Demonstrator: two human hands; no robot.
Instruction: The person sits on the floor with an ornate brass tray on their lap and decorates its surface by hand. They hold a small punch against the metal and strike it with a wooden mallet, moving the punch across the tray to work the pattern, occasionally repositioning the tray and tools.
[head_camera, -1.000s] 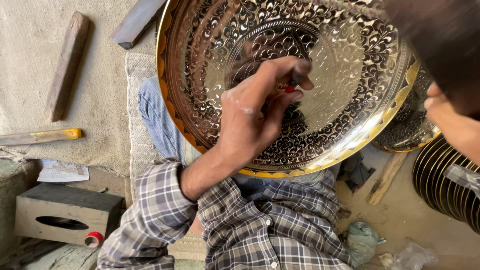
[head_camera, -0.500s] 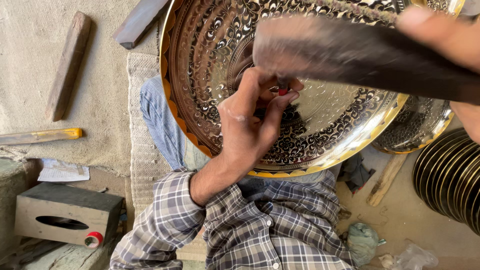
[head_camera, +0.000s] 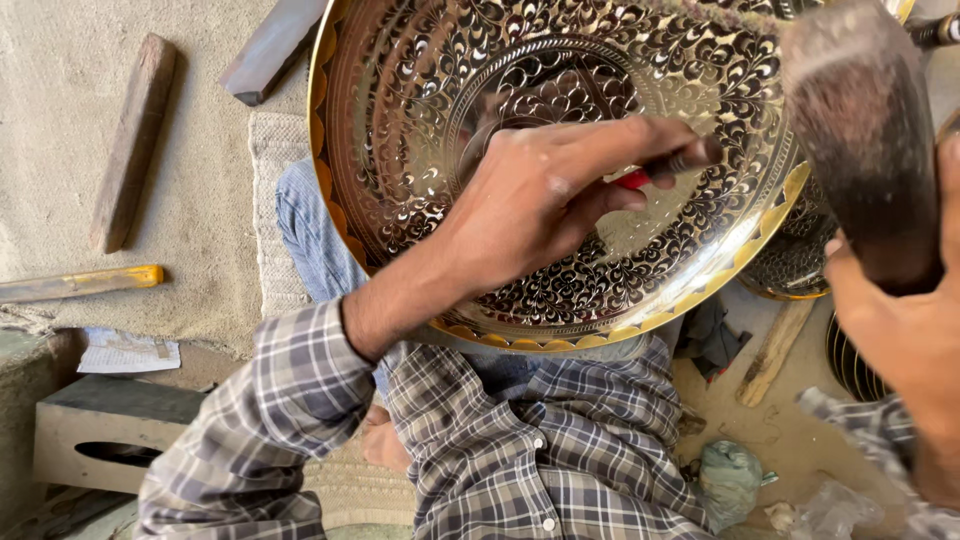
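Note:
A large round brass tray (head_camera: 420, 150) with dense engraved floral patterning and a scalloped gold rim rests tilted on my lap. My left hand (head_camera: 540, 200) lies over its middle, fingers shut on a thin chisel with a red band (head_camera: 660, 172), tip against the tray surface. My right hand (head_camera: 900, 340) at the right edge grips a dark hammer (head_camera: 860, 130), raised close to the camera and blurred, above the tray's right side. My checked shirt sleeves and jeans show below the tray.
A wooden block (head_camera: 132, 140) and a dark bar (head_camera: 270, 45) lie on the sandy floor at left, with a yellow-tipped stick (head_camera: 85, 283). A grey hollow block (head_camera: 110, 430) sits at bottom left. Another patterned tray (head_camera: 795, 260) and a wooden stick (head_camera: 772, 350) lie at right.
The hammer swung across the tray and is now raised at the right. My left hand with the chisel shifted slightly right on the tray.

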